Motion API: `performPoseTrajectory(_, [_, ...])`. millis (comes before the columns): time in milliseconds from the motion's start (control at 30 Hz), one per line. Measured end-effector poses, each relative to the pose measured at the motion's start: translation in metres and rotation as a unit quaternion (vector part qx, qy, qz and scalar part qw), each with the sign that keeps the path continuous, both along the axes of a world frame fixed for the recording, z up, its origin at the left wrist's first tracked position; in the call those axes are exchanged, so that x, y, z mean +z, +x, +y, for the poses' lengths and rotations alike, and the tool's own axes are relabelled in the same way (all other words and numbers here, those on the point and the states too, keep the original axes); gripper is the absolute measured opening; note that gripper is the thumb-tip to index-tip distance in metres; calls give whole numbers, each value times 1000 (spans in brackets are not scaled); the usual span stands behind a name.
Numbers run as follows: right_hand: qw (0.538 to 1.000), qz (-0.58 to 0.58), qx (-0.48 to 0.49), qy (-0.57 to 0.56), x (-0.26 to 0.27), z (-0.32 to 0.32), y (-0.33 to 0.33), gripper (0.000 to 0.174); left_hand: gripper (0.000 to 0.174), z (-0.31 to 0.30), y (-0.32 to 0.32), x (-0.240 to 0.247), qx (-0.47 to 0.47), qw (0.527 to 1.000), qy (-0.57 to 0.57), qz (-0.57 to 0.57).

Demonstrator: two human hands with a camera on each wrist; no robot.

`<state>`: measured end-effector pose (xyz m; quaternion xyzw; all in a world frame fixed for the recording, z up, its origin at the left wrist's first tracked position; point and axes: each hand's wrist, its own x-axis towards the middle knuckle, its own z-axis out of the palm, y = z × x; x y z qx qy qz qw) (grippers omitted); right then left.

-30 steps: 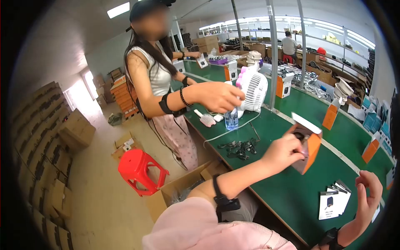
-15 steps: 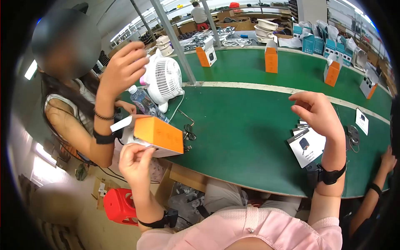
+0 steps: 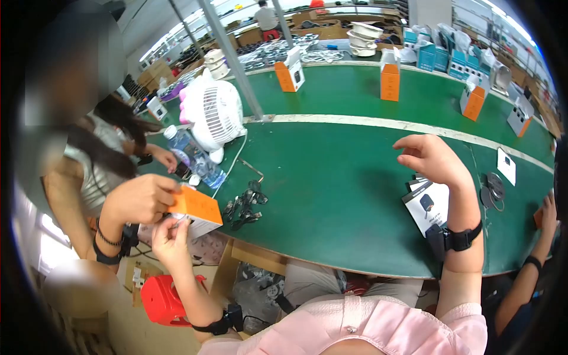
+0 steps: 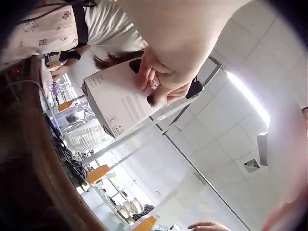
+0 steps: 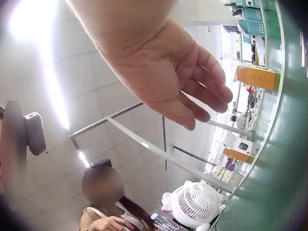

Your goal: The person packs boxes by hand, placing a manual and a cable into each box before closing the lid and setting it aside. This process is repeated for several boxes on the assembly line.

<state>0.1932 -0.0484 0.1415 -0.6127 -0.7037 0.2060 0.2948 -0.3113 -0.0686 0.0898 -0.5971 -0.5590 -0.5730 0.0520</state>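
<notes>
My left hand (image 3: pixel 171 241) pinches the near edge of an orange and white box (image 3: pixel 200 205) over the table's left edge. Another person's hand (image 3: pixel 145 198) is at the same box from its left side. Seen from the left wrist, the box's white printed face (image 4: pixel 118 98) is turned to the camera, with my fingers curled at its open end. My right hand (image 3: pixel 436 160) hovers with relaxed fingers and holds nothing, as the right wrist view also shows. Below it lie several white printed leaflets (image 3: pixel 423 208), partly hidden by the forearm.
A white fan (image 3: pixel 214 112), a water bottle (image 3: pixel 195 157) and a bundle of black cables (image 3: pixel 242 207) are on the green table (image 3: pixel 319 183). Several orange boxes (image 3: pixel 389 81) stand along the back. An open carton (image 3: pixel 254 257) and a red stool (image 3: pixel 161 299) are below the table's edge.
My left hand has carried the box from over the table to the left, toward the other person. That person's raised hand has come down onto the box. My right hand stays near the leaflets.
</notes>
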Motion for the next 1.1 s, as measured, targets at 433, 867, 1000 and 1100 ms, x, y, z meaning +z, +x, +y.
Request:
performPoseTrajectory(433, [968, 4, -220, 125, -45, 164, 102, 38, 13, 31, 93, -26, -40, 983, 123, 129])
performPoseTrajectory(867, [899, -261, -338, 95, -58, 237, 174, 35, 3, 121, 233, -78, -352, 910, -4, 221])
performPoseTrajectory(1000, [865, -286, -372, 181, -66, 227, 184, 9, 4, 124, 234, -85, -363, 911, -32, 193])
performPoseTrajectory(1100, [884, -295, -297, 208, -38, 196, 159, 9, 5, 123, 236, -83, -370, 911, -42, 176])
